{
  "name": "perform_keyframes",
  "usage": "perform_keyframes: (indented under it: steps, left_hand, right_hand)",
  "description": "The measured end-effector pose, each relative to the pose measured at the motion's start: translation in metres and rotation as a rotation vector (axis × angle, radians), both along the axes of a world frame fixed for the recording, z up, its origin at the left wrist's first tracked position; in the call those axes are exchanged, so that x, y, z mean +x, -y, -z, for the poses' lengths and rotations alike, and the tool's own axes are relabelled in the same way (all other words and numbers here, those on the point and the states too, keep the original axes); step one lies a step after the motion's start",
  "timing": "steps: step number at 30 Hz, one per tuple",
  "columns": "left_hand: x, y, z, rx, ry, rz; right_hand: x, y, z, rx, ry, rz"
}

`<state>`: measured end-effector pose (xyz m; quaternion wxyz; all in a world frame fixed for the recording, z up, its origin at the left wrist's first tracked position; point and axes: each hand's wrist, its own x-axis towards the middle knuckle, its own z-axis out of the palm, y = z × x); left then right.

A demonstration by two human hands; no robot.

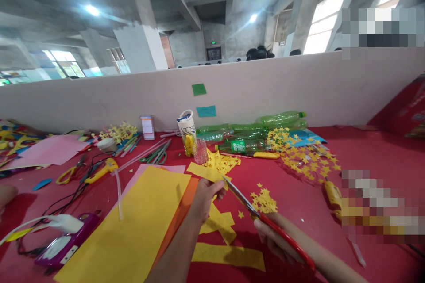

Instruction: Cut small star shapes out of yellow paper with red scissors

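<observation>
My left hand (210,192) is closed on a strip of yellow felt or paper (201,171), pinching it near its right end. In my right hand (270,234) are red-handled scissors (241,194), their blade tips at the strip's right end beside my left fingers. More yellow strips (232,254) and cut pieces lie on the red table beneath my hands. A small pile of yellow stars (264,199) sits just beyond my right hand, with one loose star (241,215) nearer. Behind the strip is a heap of yellow scraps (222,162).
Large yellow sheets (133,221) lie at left over orange and pink ones. A purple power strip (63,243), a yellow glue gun (102,171) and green scissors (157,155) lie further left. Green plastic bottles (245,145), a white cup (186,124) and spread stars (305,157) line the back partition.
</observation>
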<state>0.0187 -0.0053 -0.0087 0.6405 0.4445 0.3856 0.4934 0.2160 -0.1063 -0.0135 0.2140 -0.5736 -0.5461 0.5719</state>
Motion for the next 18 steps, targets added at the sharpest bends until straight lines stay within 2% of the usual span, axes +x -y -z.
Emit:
perform_keyframes:
  steps: [11,18]
  left_hand:
    - [-0.001,0.001,0.002,-0.009,-0.014,0.02]
    - [0.0,0.001,-0.002,-0.019,-0.014,0.013]
  right_hand:
    - [-0.003,0.0,0.009,-0.068,-0.038,0.086]
    - [-0.001,-0.001,-0.008,-0.054,-0.076,0.086]
